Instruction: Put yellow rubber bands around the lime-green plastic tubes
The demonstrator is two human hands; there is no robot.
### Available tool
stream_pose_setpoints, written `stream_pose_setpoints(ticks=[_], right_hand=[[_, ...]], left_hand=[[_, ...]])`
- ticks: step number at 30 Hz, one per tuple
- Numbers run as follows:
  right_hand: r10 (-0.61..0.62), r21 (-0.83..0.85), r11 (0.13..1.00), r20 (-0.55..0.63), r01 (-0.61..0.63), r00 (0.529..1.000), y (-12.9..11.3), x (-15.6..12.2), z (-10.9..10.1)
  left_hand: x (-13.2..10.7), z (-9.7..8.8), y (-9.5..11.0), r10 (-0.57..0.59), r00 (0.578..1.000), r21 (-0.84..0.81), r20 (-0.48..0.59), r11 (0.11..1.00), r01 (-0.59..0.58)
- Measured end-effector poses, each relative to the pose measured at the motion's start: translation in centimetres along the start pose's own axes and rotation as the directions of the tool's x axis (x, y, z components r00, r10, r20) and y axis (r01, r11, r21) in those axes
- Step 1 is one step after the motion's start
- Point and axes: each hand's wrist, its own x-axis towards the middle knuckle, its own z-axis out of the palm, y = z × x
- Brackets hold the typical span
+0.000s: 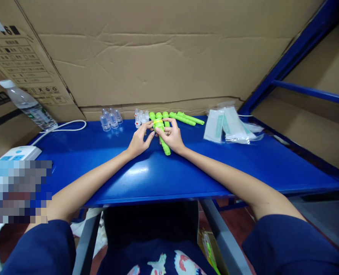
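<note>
My right hand (173, 136) grips a bright green flashlight-shaped piece (164, 144), its fingers around the upper body and the thumb on the near side. The piece has a wide head with a yellow ring at the top, and its narrow end points down toward me. At the head's left side is my left hand (139, 140), with fingertips on the yellow ring and the thumb close to the body. Just behind the hands, more green pieces (183, 118) lie on the blue table (112, 179). Small clear parts (142, 116), some with red dots, stand behind my left hand.
Clear domed caps (111, 119) stand at the back left. Flat plastic packets (232, 124) lie at the right. A water bottle (33, 109), a white cable (72, 124) and a power strip (20, 152) are at the far left. Cardboard (163, 72) walls the back.
</note>
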Motion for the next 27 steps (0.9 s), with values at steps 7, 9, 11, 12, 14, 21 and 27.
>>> stream_pose_setpoints(ticks=[7, 9, 11, 12, 14, 21, 27], right_hand=[[0.052, 0.032, 0.998, -0.039, -0.051, 0.998, 0.4, 0.1, 0.3], [0.058, 0.044, 0.997, -0.045, -0.056, 0.997, 0.3, 0.0, 0.4], [0.058, 0.045, 0.997, -0.055, -0.056, 0.997, 0.2, 0.0, 0.4], [0.060, 0.044, 0.997, -0.058, -0.057, 0.997, 0.1, 0.0, 0.4], [0.064, 0.040, 0.997, -0.061, -0.061, 0.996, 0.0, 0.0, 0.4], [0.047, 0.007, 0.999, -0.034, -0.047, 0.998, -0.1, 0.1, 0.3], [0.017, -0.033, 0.999, 0.023, -0.016, 1.000, -0.6, -0.1, 0.3]], left_hand=[[0.0, -0.2, 0.6, -0.038, 0.999, -0.070, 0.007, 0.997, 0.038], [0.0, -0.2, 0.8, -0.052, 0.999, -0.082, 0.013, 0.995, 0.053], [0.0, -0.1, 0.9, -0.066, 0.998, -0.096, 0.016, 0.993, 0.067], [0.0, -0.1, 0.9, -0.073, 0.997, -0.104, 0.019, 0.992, 0.075], [-0.1, -0.1, 0.9, -0.086, 0.996, -0.120, 0.026, 0.989, 0.089], [0.1, 0.0, 0.7, -0.132, 0.990, -0.128, 0.050, 0.982, 0.137], [0.2, -0.1, 0.9, -0.173, 0.985, -0.162, -0.012, 0.972, 0.168]])
